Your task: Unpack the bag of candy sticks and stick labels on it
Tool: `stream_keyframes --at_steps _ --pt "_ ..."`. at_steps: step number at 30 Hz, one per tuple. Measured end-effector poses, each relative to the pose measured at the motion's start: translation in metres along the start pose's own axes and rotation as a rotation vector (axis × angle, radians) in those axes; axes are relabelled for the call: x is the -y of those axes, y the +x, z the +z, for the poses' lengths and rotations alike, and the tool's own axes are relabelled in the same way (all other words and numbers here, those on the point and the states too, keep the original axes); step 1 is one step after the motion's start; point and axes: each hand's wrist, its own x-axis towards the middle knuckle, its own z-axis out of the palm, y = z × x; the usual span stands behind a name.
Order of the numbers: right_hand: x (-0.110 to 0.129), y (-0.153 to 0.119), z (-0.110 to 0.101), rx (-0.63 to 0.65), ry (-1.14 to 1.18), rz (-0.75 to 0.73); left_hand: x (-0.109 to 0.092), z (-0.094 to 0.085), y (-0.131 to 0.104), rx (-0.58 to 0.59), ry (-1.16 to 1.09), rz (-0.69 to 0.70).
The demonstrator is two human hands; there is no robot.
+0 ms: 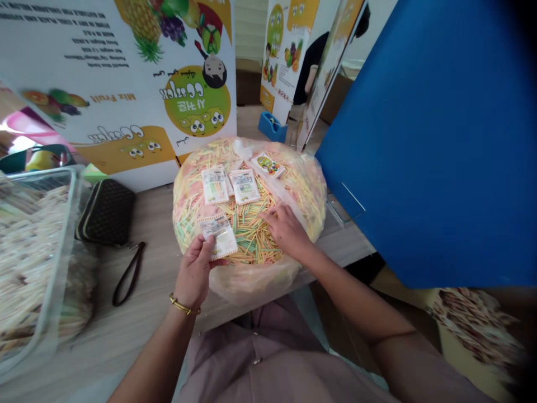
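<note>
A large clear plastic bag [247,280] full of thin pastel sticks [251,229] lies open on the table. My left hand [197,268] pinches a small printed packet [220,238] between thumb and fingers over the bag's front left. My right hand [287,229] reaches into the sticks right of centre, its fingers bent and touching them; whether it holds any is hard to tell. On top of the sticks lie more packets, one at the left [215,186], one in the middle [245,187] and one at the back right [267,165].
A clear tub [69,224] of filled packets stands at the left, beside a black quilted purse [111,212] with a strap. Printed cartons [126,73] and a blue tape dispenser [272,127] are behind. A blue panel [436,140] rises at the right. Part of a person [310,67] shows behind.
</note>
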Motion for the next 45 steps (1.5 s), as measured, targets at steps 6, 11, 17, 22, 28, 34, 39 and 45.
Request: stream_keyframes --at_steps 6,11,17,22,28,34,39,45 --pt "0.018 0.002 0.016 -0.035 -0.207 -0.037 0.003 0.011 0.001 -0.021 -0.141 -0.077" --pt "0.012 -0.007 0.015 -0.068 -0.06 -0.129 0.001 0.009 0.003 -0.05 -0.219 -0.175" --pt "0.01 0.012 0.008 -0.096 0.381 0.197 0.002 0.016 0.004 -0.036 -0.26 -0.173" --pt "0.02 0.033 -0.013 0.088 0.418 0.318 -0.002 0.011 0.004 -0.093 -0.268 -0.09" --pt "0.05 0.018 -0.005 0.342 -0.013 0.01 -0.014 0.004 0.001 -0.143 -0.27 0.034" --pt "0.045 0.015 0.006 0.298 -0.049 -0.012 -0.008 0.006 -0.001 -0.074 -0.261 -0.03" --pt "0.027 0.02 -0.013 0.274 0.047 0.068 -0.004 0.009 -0.001 -0.05 -0.257 -0.036" --pt "0.016 0.018 -0.018 0.155 0.321 0.06 0.0 0.013 -0.002 0.014 -0.182 -0.075"
